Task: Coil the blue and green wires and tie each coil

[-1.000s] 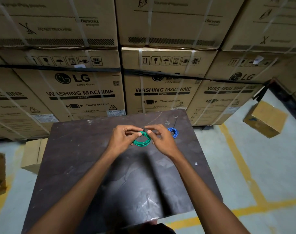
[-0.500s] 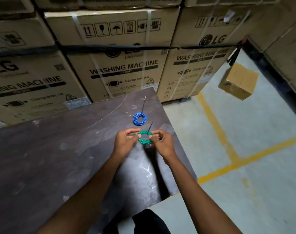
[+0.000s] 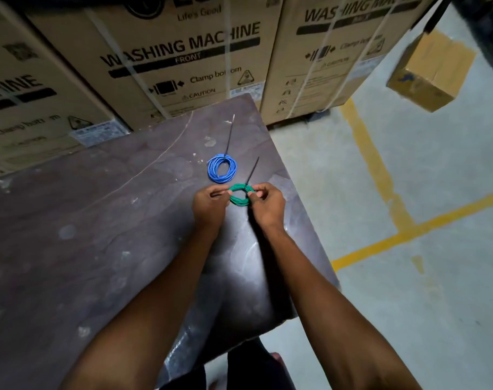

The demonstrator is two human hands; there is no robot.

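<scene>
both hands (image 3: 211, 204) (image 3: 268, 202) on green coil (image 3: 239, 196)

A single head-worn wide-angle camera looks forward and steeply down from above the person's forearms. The dark table (image 3: 99, 235) fills the lower left, close beneath the lens; stacked cartons (image 3: 183, 52) stand beyond it (edges bow outward), and concrete floor (image 3: 408, 277) fills the right.

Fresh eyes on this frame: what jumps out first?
The green coil, pinched on either side by the left hand and right hand near the dark table's right edge, a black tie tail sticking up from it. Just beyond lies the blue coil, already tied. Behind, washing machine cartons fill the background.
</scene>
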